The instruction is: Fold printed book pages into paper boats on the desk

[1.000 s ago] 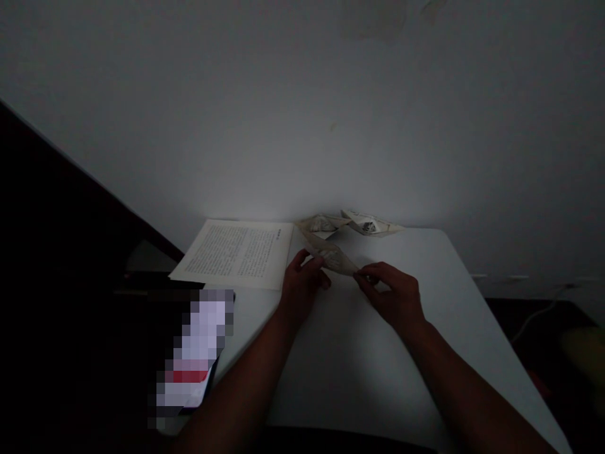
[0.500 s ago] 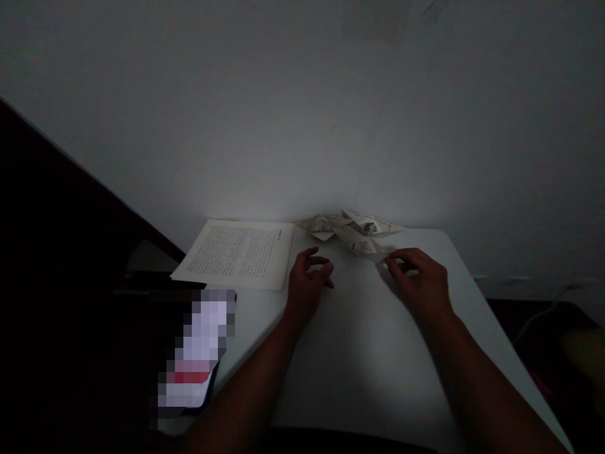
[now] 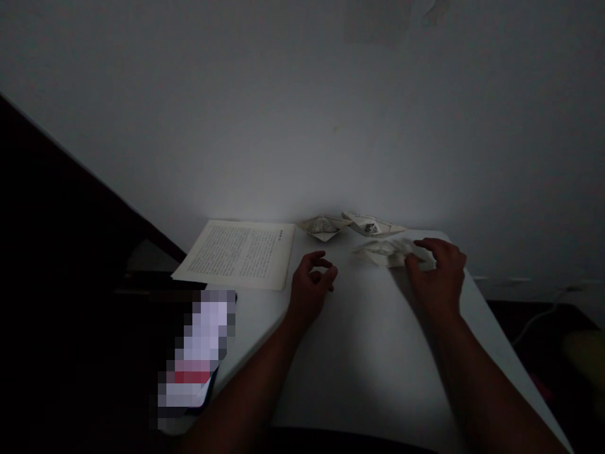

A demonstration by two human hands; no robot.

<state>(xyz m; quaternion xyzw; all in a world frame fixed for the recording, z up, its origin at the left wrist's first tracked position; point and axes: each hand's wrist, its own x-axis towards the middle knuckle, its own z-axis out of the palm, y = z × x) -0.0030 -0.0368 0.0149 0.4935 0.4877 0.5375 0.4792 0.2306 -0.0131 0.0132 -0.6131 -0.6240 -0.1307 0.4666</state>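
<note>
Three folded paper boats made from printed paper are grouped near the wall. The left boat and the back right boat stand close together. In front of them lies a third boat, smeared by motion. My right hand is at its right end, with thumb and index finger spread apart and the boat's tip close to them. My left hand hovers over the table with loosely curled, parted fingers. Nothing is in it, and it is apart from the boats.
A stack of printed pages lies at the table's back left. A phone with a lit, blurred-out screen rests by the left edge. The white table meets a grey wall. A cable runs beyond the right edge.
The front boat has shifted right and away from the other two. My right hand moved right with it, and its thumb and index finger have parted. My left hand barely moved.
</note>
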